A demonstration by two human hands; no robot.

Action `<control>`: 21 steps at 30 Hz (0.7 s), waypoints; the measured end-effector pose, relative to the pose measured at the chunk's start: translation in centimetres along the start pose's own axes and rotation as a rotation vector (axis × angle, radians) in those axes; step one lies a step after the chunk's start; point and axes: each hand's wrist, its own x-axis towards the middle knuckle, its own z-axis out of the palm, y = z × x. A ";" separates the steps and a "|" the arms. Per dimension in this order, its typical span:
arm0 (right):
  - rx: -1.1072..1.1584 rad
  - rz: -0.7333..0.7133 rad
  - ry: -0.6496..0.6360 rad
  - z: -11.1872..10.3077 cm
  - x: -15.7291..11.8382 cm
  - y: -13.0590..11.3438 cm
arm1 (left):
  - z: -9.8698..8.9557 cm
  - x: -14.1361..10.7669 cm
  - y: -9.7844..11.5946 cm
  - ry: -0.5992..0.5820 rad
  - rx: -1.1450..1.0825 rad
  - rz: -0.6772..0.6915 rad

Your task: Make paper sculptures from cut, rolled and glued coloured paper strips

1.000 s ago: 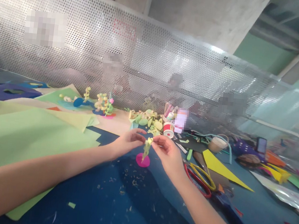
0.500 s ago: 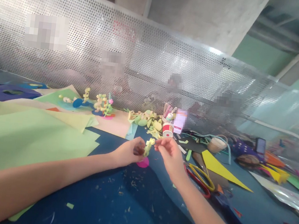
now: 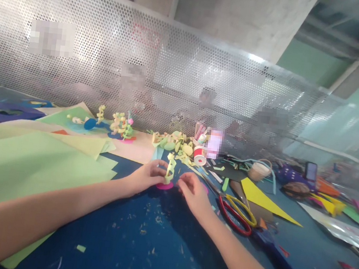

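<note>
Left hand (image 3: pixel 144 178) gripping pale yellow-green paper spiral (image 3: pixel 171 167), upright on pink disc (image 3: pixel 165 187), right hand (image 3: pixel 195 193) half-curled beside

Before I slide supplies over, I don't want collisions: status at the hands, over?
Left hand at pale paper spiral. Right hand beside it, apart. Spiral upright, pink disc under it. Scissors just right of right hand.
</note>
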 end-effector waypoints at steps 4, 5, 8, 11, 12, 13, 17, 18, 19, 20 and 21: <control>-0.012 -0.007 -0.088 0.2 -0.6 -1.0 | -0.1 0.0 -0.4 0.010 0.024 0.024; -0.011 -0.004 -0.105 0.2 -0.6 -1.1 | -0.2 -0.1 -0.4 -0.001 0.025 0.027; 0.001 0.012 -0.129 0.2 -0.5 -1.2 | -0.3 -0.1 -0.7 -0.050 0.023 0.033; 0.028 0.044 -0.115 0.1 -0.1 -1.0 | -0.4 0.0 -1.0 -0.031 0.059 0.036; 0.039 0.059 -0.105 0.0 0.0 -0.9 | -0.4 0.1 -1.2 -0.014 0.077 0.034; 0.051 0.075 -0.095 -0.1 0.1 -0.9 | -0.4 0.1 -1.3 0.003 0.093 0.033; 0.092 0.139 -0.056 -0.3 0.4 -1.0 | -0.3 0.2 -1.0 0.050 0.082 0.031; 0.100 0.151 -0.050 -0.3 0.4 -1.1 | -0.2 0.2 -0.8 0.065 0.066 0.032; 0.107 0.161 -0.047 -0.4 0.4 -1.2 | -0.1 0.2 -0.6 0.078 0.057 0.037; 0.113 0.169 -0.045 -0.4 0.4 -1.3 | -0.1 0.1 -0.3 0.085 0.053 0.045; 0.119 0.174 -0.045 -0.4 0.5 -1.3 | 0.0 0.1 -0.1 0.088 0.056 0.055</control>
